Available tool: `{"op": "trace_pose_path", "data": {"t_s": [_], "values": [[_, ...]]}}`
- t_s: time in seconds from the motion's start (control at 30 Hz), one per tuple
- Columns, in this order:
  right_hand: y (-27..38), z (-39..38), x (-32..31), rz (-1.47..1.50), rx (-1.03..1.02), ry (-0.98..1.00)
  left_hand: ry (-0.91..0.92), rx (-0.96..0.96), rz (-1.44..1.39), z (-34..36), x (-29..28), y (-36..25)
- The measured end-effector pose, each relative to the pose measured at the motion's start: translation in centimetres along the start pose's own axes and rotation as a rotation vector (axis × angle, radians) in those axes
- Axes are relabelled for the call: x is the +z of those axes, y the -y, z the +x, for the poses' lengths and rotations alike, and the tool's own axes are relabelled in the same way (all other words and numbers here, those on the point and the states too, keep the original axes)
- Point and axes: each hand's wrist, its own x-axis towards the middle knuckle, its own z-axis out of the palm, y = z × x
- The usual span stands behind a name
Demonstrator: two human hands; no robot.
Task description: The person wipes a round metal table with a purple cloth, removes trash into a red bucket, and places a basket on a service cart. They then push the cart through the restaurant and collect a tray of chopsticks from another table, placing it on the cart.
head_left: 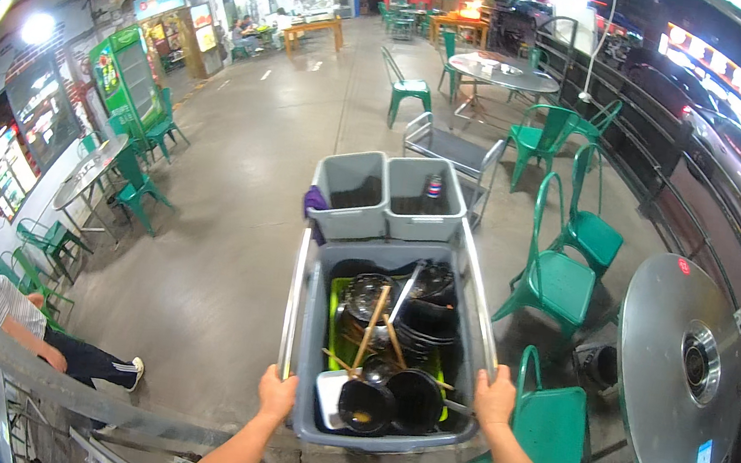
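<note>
Fingers of both hands were curled shut around the cart's side rails: my left hand [276, 395] on the left rail [292, 306], my right hand [494, 399] on the right rail [478, 294], one on each side so the cart would steer straight. Between them sat the big grey tub [310, 337], packed with black bowls [414, 399], chopsticks [369, 326] and a green tray (stacked low, seemingly to ride steadily). Two smaller grey bins [346, 219] rode ahead, over the concrete floor [240, 213].
</note>
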Motion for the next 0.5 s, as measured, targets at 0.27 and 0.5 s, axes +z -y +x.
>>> {"op": "trace_pose_path", "data": {"t_s": [0.27,0.5], "values": [[0.3,5.0,1.4,0.031,-0.034,0.113,-0.111,-0.149,-0.045,-1.1,2.9,-2.1],[-3.5,16.7,13.9,-0.023,-0.197,0.059,-0.294,-0.072,0.106,8.4,12.7,6.7]]}}
